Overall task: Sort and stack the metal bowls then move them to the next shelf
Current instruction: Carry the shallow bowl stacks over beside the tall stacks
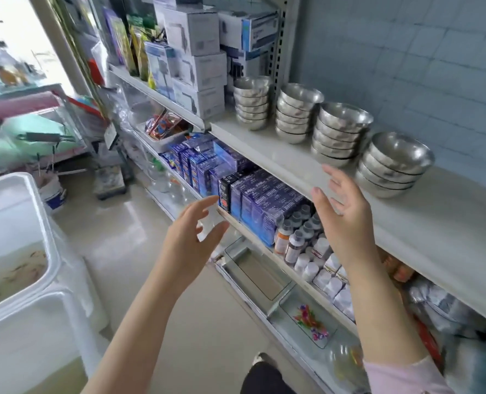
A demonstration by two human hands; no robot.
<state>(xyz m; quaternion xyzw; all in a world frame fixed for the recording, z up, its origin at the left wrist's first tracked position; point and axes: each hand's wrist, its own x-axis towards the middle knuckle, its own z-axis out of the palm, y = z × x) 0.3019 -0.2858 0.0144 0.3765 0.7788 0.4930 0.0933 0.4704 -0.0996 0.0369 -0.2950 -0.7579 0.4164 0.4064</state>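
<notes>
**Hands raised, bowls already stacked**

On the white shelf (264,155), four stacks of metal bowls (341,132) stand in a row, neatly nested, near its back. Left hand (190,240) and right hand (347,223) hover in front of the shelf edge, both spread and empty, touching nothing. Sorting looks done; carrying not yet begun. Next move likely: reach the nearest stack (392,166), grip it low with both palms, lift level to avoid toppling.
</notes>
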